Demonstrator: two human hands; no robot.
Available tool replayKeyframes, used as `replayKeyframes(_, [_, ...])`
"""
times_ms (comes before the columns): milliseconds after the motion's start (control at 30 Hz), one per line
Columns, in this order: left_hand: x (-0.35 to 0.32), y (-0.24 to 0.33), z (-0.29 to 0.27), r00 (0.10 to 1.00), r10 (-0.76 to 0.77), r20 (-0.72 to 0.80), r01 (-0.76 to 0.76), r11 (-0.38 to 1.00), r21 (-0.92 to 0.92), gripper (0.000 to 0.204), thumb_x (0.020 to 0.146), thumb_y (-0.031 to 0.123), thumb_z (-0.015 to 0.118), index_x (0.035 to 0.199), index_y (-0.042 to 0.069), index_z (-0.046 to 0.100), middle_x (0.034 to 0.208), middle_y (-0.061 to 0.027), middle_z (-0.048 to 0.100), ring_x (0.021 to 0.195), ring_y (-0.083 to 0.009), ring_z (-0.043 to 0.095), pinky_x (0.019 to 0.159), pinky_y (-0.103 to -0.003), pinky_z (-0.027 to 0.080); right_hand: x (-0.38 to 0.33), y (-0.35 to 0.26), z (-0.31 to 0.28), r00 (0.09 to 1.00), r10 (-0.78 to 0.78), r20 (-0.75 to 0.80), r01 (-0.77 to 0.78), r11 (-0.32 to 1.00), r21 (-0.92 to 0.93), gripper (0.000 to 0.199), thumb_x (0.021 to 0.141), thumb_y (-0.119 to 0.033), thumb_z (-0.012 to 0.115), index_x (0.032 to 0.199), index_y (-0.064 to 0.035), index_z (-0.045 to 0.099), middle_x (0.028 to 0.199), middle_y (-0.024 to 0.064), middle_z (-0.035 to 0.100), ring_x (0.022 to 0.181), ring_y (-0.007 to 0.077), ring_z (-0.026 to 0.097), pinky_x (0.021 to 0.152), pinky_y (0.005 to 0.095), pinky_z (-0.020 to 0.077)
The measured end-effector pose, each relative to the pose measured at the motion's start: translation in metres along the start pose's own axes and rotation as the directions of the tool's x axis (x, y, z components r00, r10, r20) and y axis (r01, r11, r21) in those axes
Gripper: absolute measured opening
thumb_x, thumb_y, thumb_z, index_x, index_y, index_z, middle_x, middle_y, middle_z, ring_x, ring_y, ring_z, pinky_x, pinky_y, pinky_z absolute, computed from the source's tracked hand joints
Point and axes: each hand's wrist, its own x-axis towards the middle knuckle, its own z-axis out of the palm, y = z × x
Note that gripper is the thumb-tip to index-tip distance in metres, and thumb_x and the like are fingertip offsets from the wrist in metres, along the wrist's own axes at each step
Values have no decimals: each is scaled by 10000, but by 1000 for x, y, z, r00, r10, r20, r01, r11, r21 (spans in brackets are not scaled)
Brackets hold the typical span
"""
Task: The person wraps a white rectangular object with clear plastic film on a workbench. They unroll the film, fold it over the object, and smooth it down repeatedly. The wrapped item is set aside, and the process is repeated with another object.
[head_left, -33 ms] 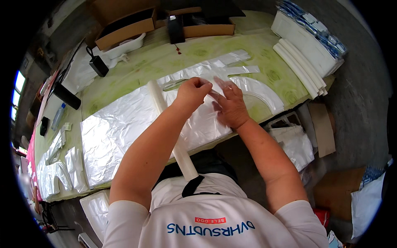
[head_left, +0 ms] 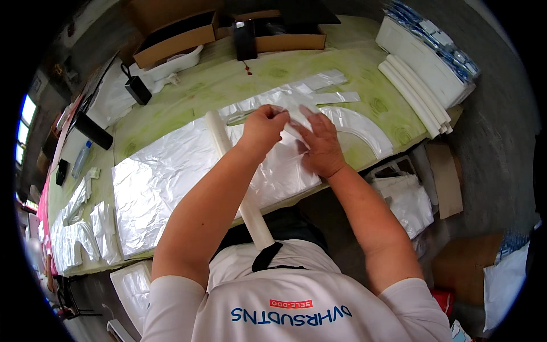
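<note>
Green-topped table (head_left: 364, 62) set in a cluttered workroom, seen from above, with cut clear plastic film spread along its near half. At centre lies a thin sheet of clear plastic film (head_left: 296, 117), one small edge of it lifted just off the table between the two hands. The left hand (head_left: 263, 126) has its fingers (head_left: 277, 112) closed in a pinch on that edge; the right hand (head_left: 320, 143) lies palm down on the film beside it, its fingers (head_left: 305, 126) stretched forward and touching the same edge, though whether they grip it or only press it flat cannot be told. Compared with the earlier frame, taken at the same instant, nothing has shifted: both hands, the film and the forearms lie alike, so the separating of the sheet appears to be at its very start. A white roll core (head_left: 239, 188) runs diagonally under the left forearm, across a large stack of crinkled film sheets (head_left: 159, 188). Curved film pieces (head_left: 364, 128) lie to the right of the hands. Farther out, white tubes (head_left: 413, 94) rest near the right rim, open cardboard boxes (head_left: 176, 37) stand along the far edge, and smaller film offcuts (head_left: 74, 228) lie at the far left.
</note>
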Motion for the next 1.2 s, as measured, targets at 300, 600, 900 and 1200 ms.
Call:
replayKeyframes(300, [-97,-17,-199,935,-8,-356,-72,975,-209,402,947,180,690,1332,151,577,943,46,598,809,-61,564,708,-258,499,-4,22,14,965,191,-181,-188,982,37,545,772,-41,689,1309,-75,599,1211,165,629,1139,373,560,1029,464,444])
replayKeyframes(600, [-125,-96,-255,621,538,-570,11,722,692,357,864,35,683,1218,55,638,1144,-90,628,998,-223,593,895,-341,502,-4,26,20,969,178,-171,-177,984,20,440,770,-46,695,1206,-81,656,1161,142,667,1114,352,587,1009,449,464])
replayKeyframes(900, [-130,-105,-120,945,328,-10,-145,445,884,606,935,232,564,1481,5,430,1567,-175,398,1492,-379,292,1237,-515,209,-3,-46,-14,996,-92,-16,93,983,155,365,759,-72,715,1122,-90,678,1198,126,653,1170,383,565,1021,483,443])
replayKeyframes(1200, [-125,-109,-137,882,468,-55,-228,526,819,584,901,175,615,1456,50,481,1603,-174,353,1483,-389,308,1210,-506,263,-21,-183,6,951,-244,189,64,755,652,371,803,-136,765,1156,-77,666,1260,131,647,1261,404,526,1086,488,423])
